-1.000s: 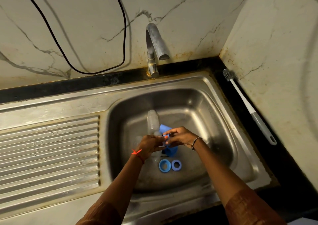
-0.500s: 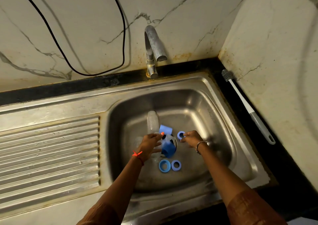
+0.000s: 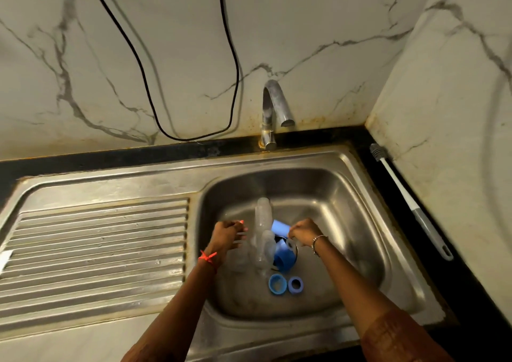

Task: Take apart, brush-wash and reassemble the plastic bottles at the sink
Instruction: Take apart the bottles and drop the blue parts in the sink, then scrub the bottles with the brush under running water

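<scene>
A ribbed drainboard (image 3: 102, 245) fills the lower left of the frame, and a black cable (image 3: 144, 79) loops down the marble wall above it. At centre, the left hand (image 3: 225, 235) reaches into the sink (image 3: 346, 223) with its fingers curled. Motion blur hides whether they grip anything. Just right of it a clear plastic bottle (image 3: 263, 223) lies in the basin, its far end pointing toward the faucet (image 3: 273, 112) at upper centre. Beside the bottle are a pale blue cap (image 3: 279, 227) and a darker blue cup (image 3: 284, 256). Two blue rings (image 3: 277, 284) sit side by side below them. The right hand (image 3: 303, 232) hovers just right of the cap, fingers bunched downward; I cannot tell what they hold. At far right a long bottle brush (image 3: 410, 201) lies on the dark desk along the wall.
</scene>
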